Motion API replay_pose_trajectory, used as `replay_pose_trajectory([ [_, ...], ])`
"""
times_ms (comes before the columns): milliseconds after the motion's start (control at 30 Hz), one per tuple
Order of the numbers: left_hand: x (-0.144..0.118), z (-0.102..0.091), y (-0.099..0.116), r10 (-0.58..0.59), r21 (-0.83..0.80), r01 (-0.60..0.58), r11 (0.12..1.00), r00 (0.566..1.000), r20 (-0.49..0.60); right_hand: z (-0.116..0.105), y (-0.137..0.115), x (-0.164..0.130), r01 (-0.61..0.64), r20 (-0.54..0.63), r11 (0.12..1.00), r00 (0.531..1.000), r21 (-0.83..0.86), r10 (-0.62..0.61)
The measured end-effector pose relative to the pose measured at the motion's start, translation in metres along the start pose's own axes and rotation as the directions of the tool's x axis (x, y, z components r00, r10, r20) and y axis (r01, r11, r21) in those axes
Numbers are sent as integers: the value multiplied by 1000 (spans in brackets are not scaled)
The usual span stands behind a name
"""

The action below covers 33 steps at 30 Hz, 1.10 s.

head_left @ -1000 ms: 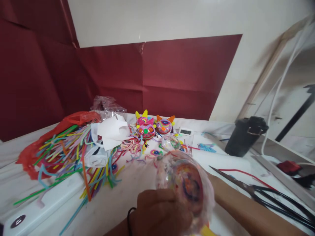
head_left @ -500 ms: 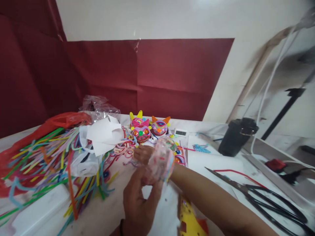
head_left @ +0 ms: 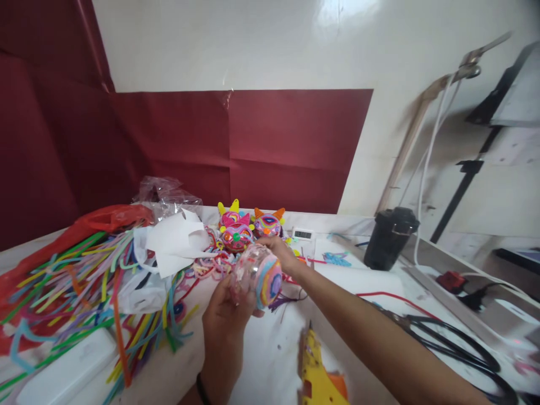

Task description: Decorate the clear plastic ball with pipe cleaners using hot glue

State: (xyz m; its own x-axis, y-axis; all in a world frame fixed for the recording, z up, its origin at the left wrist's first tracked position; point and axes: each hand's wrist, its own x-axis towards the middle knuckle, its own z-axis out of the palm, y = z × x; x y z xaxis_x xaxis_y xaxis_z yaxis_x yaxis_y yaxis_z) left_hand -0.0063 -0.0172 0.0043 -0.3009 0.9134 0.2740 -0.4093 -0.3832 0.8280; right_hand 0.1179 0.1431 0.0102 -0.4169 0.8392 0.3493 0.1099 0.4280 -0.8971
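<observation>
My left hand (head_left: 230, 312) is closed around a clear plastic ball (head_left: 247, 273), tilted so its coiled multicoloured fuzzy disc (head_left: 270, 280) faces right. Beyond the ball, my right hand (head_left: 278, 253) reaches in near the decorated balls at the back; its fingers are mostly hidden. Those balls have eyes and ears: a pink-eared one (head_left: 237, 233) and an orange-eared one (head_left: 268, 223), with a yellow-eared one (head_left: 230, 215) behind. Loose coloured strands (head_left: 206, 264) lie beside them. Below my right forearm sits a yellow glue gun (head_left: 314, 365).
Many pipe cleaners (head_left: 84, 281) cover the left side, with cut white paper (head_left: 177, 242) and a white box (head_left: 67, 365) among them. To the right are black-handled scissors (head_left: 455, 343), a black bottle (head_left: 390, 239) and a small digital timer (head_left: 302, 234).
My left hand has turned the plastic ball, so its coiled disc shows more fully. My right hand has shifted to the right, towards the orange-eared ball. The view has tilted up.
</observation>
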Motion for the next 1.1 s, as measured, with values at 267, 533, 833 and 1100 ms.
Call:
replay_pose_trajectory([
  [267, 10, 0, -2, -203, -211, 210, 955, 978, 57, -50, -10, -14, -244, -117, 916, 949, 318, 293],
  [533, 19, -2, -6, -343, -340, 321, 884, 939, -6, -60, -21, -32, -286, -132, 851, 917, 439, 376],
  [833, 18, -4, -9, -477, -251, 491, 834, 871, 118, -55, -24, -40, -276, -128, 842, 919, 463, 372],
  [1100, 28, -7, -12, -588, -223, 602, 767, 798, 132, -42, -40, -44, -234, -87, 876, 951, 421, 296],
])
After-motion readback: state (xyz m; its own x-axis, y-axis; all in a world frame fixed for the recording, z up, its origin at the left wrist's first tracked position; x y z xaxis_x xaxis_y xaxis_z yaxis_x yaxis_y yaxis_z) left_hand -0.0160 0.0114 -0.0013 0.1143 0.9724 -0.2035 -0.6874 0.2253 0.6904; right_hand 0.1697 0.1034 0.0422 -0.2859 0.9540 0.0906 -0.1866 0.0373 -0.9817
